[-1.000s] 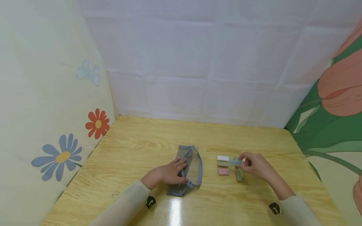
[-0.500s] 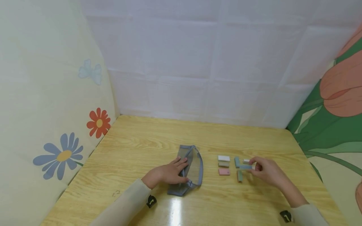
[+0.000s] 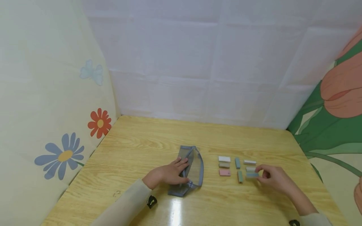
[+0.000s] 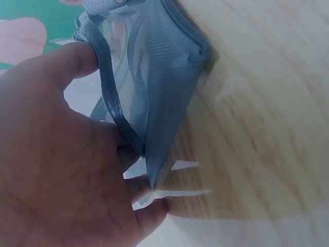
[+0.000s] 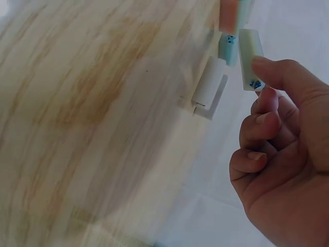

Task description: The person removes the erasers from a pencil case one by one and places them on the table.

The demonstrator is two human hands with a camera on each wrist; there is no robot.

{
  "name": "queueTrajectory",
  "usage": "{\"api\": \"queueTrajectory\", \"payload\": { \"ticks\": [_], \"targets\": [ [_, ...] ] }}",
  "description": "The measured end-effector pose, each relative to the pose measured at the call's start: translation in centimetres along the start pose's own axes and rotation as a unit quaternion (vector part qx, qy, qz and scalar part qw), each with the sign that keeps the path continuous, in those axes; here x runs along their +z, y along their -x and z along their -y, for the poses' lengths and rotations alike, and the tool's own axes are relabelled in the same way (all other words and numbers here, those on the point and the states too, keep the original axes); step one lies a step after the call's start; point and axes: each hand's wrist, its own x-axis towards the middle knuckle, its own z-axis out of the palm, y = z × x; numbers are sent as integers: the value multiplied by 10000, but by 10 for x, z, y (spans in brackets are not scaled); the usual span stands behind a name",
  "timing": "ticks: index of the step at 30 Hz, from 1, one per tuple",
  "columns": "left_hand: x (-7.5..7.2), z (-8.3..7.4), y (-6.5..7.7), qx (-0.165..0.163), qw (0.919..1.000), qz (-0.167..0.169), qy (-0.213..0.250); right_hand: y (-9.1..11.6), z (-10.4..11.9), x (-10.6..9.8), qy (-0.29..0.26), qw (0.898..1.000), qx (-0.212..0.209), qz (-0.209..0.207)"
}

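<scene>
My left hand (image 3: pixel 169 173) rests with spread fingers on a grey-blue mesh pouch (image 3: pixel 195 168) lying on the table. In the left wrist view, my thumb touches the mouth rim of the pouch (image 4: pixel 175 67) and the other fingers lie partly behind it. Farther right, my right hand (image 3: pixel 272 177) pinches a small pale blue eraser (image 3: pixel 251 175) between thumb and fingertips; the right wrist view shows blue print on this eraser (image 5: pixel 250 51). Just behind it in the head view are a whitish strip (image 3: pixel 250 169) and a white eraser (image 3: pixel 250 162).
Left of my right hand, several small blocks lie in two columns: white (image 3: pixel 224 159), beige (image 3: pixel 224 165), pink (image 3: pixel 224 172), blue-green (image 3: pixel 237 163) and green (image 3: pixel 240 176). The wood-grain table (image 3: pixel 141 135) is bounded by a white sheet (image 3: pixel 181 78) behind and flower-printed cloths at the sides.
My right hand has carried the pale blue eraser rightward and toward the near edge, away from the other blocks. The left hand stays on the pouch.
</scene>
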Motion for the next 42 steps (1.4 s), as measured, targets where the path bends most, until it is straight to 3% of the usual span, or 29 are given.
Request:
{"api": "queueTrajectory", "payload": {
  "ticks": [11,42],
  "targets": [
    [0,0,0,1,10000,1,-21,4,-9,3,20,10000,58,18],
    [0,-1,2,62,9999,-65,55,-2,-14,7,35,9953,780,569]
  ]
}}
